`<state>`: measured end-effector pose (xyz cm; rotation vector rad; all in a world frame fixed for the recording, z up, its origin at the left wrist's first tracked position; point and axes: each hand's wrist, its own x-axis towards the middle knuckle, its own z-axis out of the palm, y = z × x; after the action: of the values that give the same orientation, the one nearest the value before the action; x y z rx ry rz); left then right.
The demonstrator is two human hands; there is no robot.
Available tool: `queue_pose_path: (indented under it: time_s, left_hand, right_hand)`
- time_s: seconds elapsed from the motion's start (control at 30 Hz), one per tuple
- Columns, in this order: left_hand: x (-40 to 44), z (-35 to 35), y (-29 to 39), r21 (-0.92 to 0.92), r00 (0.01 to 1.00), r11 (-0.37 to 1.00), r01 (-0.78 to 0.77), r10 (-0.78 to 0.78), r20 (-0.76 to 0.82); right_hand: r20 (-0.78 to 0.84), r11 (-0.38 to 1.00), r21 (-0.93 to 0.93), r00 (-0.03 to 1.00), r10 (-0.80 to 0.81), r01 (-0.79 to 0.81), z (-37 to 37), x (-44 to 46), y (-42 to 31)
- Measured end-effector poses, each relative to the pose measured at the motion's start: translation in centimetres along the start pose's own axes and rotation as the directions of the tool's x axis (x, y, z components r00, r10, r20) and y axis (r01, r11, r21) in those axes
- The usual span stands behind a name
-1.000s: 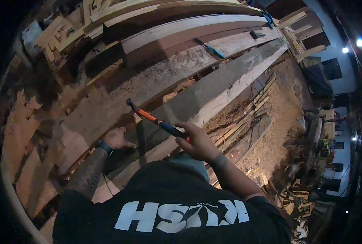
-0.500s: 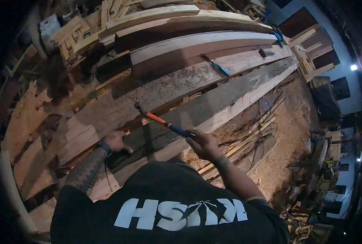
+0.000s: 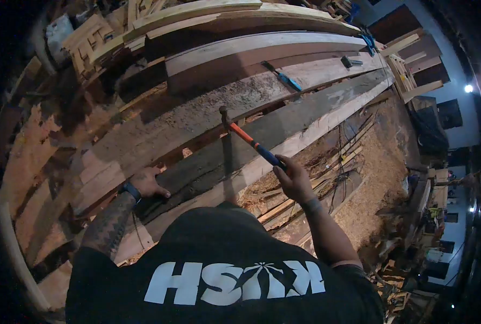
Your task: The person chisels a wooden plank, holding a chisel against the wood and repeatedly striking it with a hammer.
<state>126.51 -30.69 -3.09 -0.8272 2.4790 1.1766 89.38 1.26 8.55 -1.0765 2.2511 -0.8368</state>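
My right hand [image 3: 294, 178] is closed around the grip of a hammer [image 3: 244, 135] with an orange and dark blue handle. Its dark metal head points away from me, raised over a long grey-faced wooden beam [image 3: 283, 127]. At the beam's near left end, my left hand [image 3: 147, 183] rests with thumb and fingers apart, and some fingertips are hard to see. A chisel [image 3: 286, 80] with a bright blue handle lies on the neighbouring debris-strewn beam [image 3: 197, 110]. Further along that beam sits a small grey metal tool [image 3: 351, 62] of unclear kind.
Several pale planks [image 3: 208, 16] are stacked beyond the beams. A blue tool [image 3: 368, 43] lies near their far right end. Wood shavings [image 3: 378, 178] cover the floor at the right, beside thin strips and a dark cable [image 3: 342, 146]. A wooden frame [image 3: 408, 67] stands at the far end.
My right hand has moved right with the hammer, and the hammer head has shifted up and right. My left hand stays at the beam's end. The view has shifted slightly.
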Motion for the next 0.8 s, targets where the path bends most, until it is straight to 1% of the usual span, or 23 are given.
queue_pose_path:
  time_s: [0.03, 0.07, 0.1, 0.13, 0.2, 0.27, 0.3, 0.33, 0.4, 0.43, 0.53, 0.57, 0.63, 0.67, 0.7, 0.8]
  left_hand:
    - [-0.3, 0.0, 0.3, -0.033, 0.999, 0.999, -0.034, 0.034, -0.021]
    - [-0.4, 0.3, 0.1, 0.050, 0.999, 0.999, 0.021, -0.020, -0.026]
    - [-0.3, 0.4, -0.1, 0.136, 0.997, 0.988, 0.073, -0.070, -0.025]
    - [0.1, 0.5, -0.1, 0.226, 0.993, 0.967, 0.117, -0.113, -0.030]
    - [0.2, 0.0, 0.1, 0.180, 0.996, 0.980, 0.087, -0.092, 0.019]
    - [0.8, -0.4, 0.2, 0.152, 0.995, 0.986, 0.065, -0.075, 0.062]
    - [1.0, -0.5, 0.0, 0.146, 0.993, 0.987, 0.062, -0.075, 0.087]
    - [0.9, -0.6, 0.3, 0.141, 0.991, 0.988, 0.060, -0.076, 0.112]
    - [0.1, -1.6, 2.1, 0.094, 0.980, 0.988, 0.122, -0.135, 0.148]
    - [0.1, -2.2, 3.0, 0.076, 0.974, 0.986, 0.147, -0.158, 0.162]
    - [0.3, -0.5, 0.7, 0.126, 0.999, 0.992, 0.013, -0.017, 0.035]
    - [0.4, -0.1, 0.0, 0.121, 1.000, 0.993, 0.012, -0.014, 0.015]
    - [0.3, 0.3, -0.2, 0.098, 0.999, 0.995, 0.023, -0.020, -0.028]
    - [0.5, 0.4, -0.3, 0.099, 0.999, 0.994, 0.039, -0.038, -0.008]
    - [0.3, -0.2, 0.5, 0.097, 0.998, 0.994, 0.054, -0.056, 0.015]
    - [-0.6, -1.1, 2.3, 0.094, 0.994, 0.991, 0.095, -0.098, 0.037]
  right_hand:
    - [0.023, 0.993, -0.117, 0.999, 0.035, -0.032, -0.7, 1.2, -1.4]
    - [0.043, 0.971, -0.232, 0.996, 0.077, -0.065, -1.8, 2.9, -3.1]
    - [0.184, 0.959, -0.182, 0.951, 0.248, -0.215, -3.4, 4.5, -5.9]
    - [0.167, 0.982, -0.181, 0.983, 0.077, -0.046, -3.2, 5.4, -5.3]
    - [0.153, 0.985, -0.171, 0.986, 0.061, -0.035, -3.2, 4.6, -5.1]
    - [0.113, 0.984, -0.147, 0.987, 0.117, -0.100, -2.4, 2.9, -4.1]
    - [0.071, 0.994, -0.107, 0.997, 0.009, -0.002, -1.6, 2.0, -2.0]
    - [0.033, 0.996, -0.091, 0.999, -0.011, 0.014, -1.0, 1.2, -1.8]
    - [-0.056, 0.997, -0.054, 0.997, -0.052, 0.049, 0.3, 0.1, -1.8]
    - [-0.007, 0.997, -0.056, 0.998, 0.056, -0.056, -0.1, 0.0, -2.0]
    - [0.011, 0.976, -0.210, 0.999, -0.048, 0.050, -2.2, 1.7, -3.4]
    - [0.086, 0.985, -0.169, 0.996, 0.036, -0.021, -3.0, 2.6, -4.2]
    - [0.175, 0.962, -0.273, 0.983, 0.051, -0.001, -3.8, 3.8, -4.5]
    - [0.227, 0.946, -0.324, 0.972, 0.064, 0.014, -3.9, 4.1, -4.6]
    - [0.241, 0.935, -0.355, 0.967, 0.077, 0.014, -3.9, 4.0, -4.6]
    - [0.218, 0.975, -0.223, 0.975, 0.037, 0.013, -1.8, 0.8, -1.1]
